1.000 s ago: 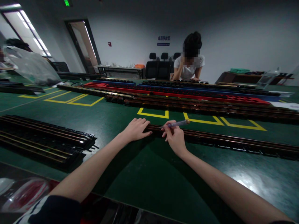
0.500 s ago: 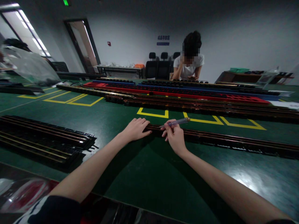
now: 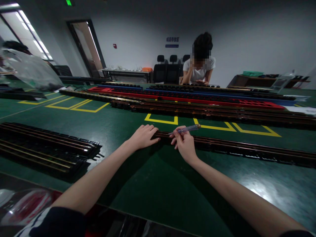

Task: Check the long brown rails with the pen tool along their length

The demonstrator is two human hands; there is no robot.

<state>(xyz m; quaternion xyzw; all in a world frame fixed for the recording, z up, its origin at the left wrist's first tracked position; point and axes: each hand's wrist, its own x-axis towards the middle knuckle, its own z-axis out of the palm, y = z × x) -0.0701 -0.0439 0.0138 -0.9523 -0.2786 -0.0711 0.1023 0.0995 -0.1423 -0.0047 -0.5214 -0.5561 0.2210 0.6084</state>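
Note:
A long dark strip with copper-coloured lines along it lies across the green table in front of me. Over its left end is my left hand, fingers on the far side and thumb on the near side. My right hand grips a small screwdriver with a clear handle like a pen. The shaft points left, low over the strip between my two hands. Whether the tip touches the strip is too small to tell. My right fingers partly cover the strip there.
More dark strips lie at left and in a row farther back, by red trays. Yellow tape marks the green table. A person sits opposite. A plastic bag is far left, a clear container near left.

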